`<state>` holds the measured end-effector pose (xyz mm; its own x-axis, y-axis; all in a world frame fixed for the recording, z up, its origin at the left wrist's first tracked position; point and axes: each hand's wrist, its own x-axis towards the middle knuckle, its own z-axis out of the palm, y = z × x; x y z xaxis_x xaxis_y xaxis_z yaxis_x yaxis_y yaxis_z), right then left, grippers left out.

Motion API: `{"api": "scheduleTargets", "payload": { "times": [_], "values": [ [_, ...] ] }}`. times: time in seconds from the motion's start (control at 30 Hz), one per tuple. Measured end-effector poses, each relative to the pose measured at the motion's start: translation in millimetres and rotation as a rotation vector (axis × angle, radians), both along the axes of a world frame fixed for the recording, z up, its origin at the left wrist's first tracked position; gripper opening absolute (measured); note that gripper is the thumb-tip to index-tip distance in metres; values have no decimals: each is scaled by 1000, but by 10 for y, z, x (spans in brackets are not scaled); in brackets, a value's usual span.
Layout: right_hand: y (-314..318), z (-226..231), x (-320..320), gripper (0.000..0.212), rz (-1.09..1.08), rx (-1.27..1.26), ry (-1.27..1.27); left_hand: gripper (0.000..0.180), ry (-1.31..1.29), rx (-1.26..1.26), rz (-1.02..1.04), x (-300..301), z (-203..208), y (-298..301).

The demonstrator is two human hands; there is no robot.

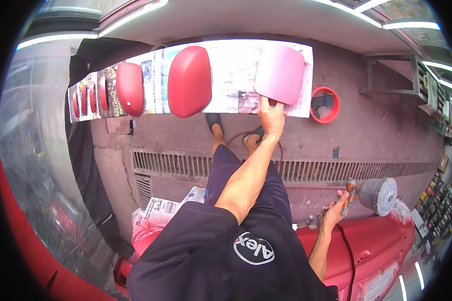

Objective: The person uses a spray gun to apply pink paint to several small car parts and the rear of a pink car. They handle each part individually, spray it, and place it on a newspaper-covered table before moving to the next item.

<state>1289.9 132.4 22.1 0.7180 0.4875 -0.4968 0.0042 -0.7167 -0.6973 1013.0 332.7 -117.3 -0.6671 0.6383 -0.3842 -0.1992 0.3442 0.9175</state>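
Gripping pink panel [279,73], left hand [271,116], newspaper [231,75] beneath

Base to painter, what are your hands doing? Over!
Left hand grips pink panel on newspaper. Right hand holds spray gun. Nothing between them.

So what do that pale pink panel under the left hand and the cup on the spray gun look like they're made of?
The pale pink panel, gripped at its lower edge by the left hand, looks like a moulded plastic or metal cover in matt primer or undercoat; it lacks the gloss of the red panel beside it. The spray gun's cup, in the right hand, looks like dull grey metal, probably aluminium.
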Motion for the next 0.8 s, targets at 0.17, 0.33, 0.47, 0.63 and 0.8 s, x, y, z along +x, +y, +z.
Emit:
{"api": "scheduleTargets", "payload": {
  "times": [0.17, 0.33, 0.47, 0.63, 0.8],
  "values": [
    [10, -57, -51, 47, -15, 122, -34, 36, 463, 161, -28, -105, -137, 75],
    [11, -80, -50, 49, -82, 88, -29, 30, 68, 166, -223, -696, 23, 97],
    [8, -132, -129, 49, -117, 126, -29, 38, 146, 126, -654, -1410, 323, 249],
    [-58, -199, -263, 44, -172, 147, 10, 46, 476, 62, -1338, -1852, 853, 812],
    [-301, -245, -599, 41, -293, 177, 16, 49, 519, 63, -1813, -1834, 853, 1283]
  ]
}}
